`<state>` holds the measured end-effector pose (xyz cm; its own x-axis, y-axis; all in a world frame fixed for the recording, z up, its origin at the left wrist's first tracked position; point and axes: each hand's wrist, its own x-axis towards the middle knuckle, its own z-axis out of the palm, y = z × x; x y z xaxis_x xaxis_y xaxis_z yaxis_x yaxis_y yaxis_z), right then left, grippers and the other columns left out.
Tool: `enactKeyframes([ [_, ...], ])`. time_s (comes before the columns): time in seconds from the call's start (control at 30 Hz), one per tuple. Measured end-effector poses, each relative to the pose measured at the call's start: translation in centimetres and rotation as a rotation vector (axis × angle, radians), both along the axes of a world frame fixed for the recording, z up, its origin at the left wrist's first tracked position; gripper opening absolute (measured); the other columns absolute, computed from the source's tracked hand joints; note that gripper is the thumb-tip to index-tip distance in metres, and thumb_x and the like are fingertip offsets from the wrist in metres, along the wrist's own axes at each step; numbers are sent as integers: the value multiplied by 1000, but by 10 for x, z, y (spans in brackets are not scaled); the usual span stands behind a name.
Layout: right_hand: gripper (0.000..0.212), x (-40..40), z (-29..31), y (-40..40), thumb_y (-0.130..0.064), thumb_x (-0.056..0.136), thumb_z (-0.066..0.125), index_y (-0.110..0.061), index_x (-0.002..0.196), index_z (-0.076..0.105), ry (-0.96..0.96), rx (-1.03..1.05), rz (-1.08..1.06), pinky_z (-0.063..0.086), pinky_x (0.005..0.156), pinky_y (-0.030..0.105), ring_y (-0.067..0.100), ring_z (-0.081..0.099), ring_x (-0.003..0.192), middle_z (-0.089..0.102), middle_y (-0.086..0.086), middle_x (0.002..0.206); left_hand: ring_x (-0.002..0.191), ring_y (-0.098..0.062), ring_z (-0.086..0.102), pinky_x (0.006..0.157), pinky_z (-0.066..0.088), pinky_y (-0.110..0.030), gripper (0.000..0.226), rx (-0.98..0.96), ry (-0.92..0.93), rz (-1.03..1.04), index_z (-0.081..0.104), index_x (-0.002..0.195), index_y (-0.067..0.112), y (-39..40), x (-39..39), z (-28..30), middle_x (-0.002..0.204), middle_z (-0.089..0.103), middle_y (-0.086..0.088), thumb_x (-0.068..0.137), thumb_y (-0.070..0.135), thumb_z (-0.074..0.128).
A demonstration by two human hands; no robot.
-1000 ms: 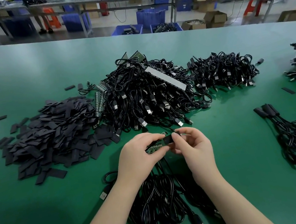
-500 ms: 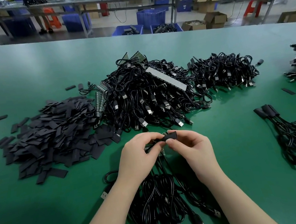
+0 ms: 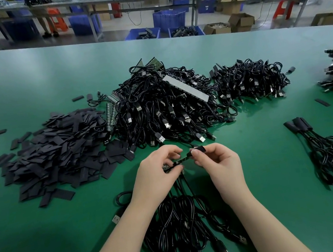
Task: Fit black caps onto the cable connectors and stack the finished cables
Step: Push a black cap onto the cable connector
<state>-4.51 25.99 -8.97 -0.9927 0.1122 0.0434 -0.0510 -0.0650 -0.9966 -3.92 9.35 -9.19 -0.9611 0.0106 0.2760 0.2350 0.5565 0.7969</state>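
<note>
Right hand pinches a black cap at the connector that the left hand grips, just above the green desk. Loose caps piled left. No readable writing anywhere.

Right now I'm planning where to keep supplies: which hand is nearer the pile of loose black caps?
Left. The left hand is just right of the pile of loose black caps; the right hand lies farther right.

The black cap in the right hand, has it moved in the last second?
Yes. The black cap has shifted slightly right, out from between the hands, judged against the cable pile behind it.
</note>
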Motion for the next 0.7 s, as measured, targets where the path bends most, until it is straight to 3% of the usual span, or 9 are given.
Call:
enactKeyframes([
  [0.23,6,0,-1,-3,-10,85,76,-8,84,70,32,-9,-16,53,69,16,5,67,71,74,-4,76,88,1,60,79,48,-13,24,-70,71,35,75,103,31,2,1,2,97,65,22,83,18,74],
  [0.43,10,0,-2,-1,-13,85,76,-20,78,71,25,-21,-24,58,77,26,10,69,78,75,0,83,98,7,55,83,38,1,24,-104,90,59,73,112,30,1,-1,1,103,60,24,90,22,68],
  [0.57,24,2,1,-5,-10,87,73,-30,73,73,19,-77,28,59,79,30,13,70,82,75,2,85,98,7,55,83,41,-3,24,-76,93,47,73,112,29,0,-1,0,103,62,22,89,21,68],
  [0.7,19,3,4,-5,-9,86,73,-25,75,74,19,-117,22,59,78,29,15,71,83,75,7,87,94,3,57,82,44,-7,28,-68,56,2,73,111,32,0,-1,-1,101,61,24,84,28,74],
])
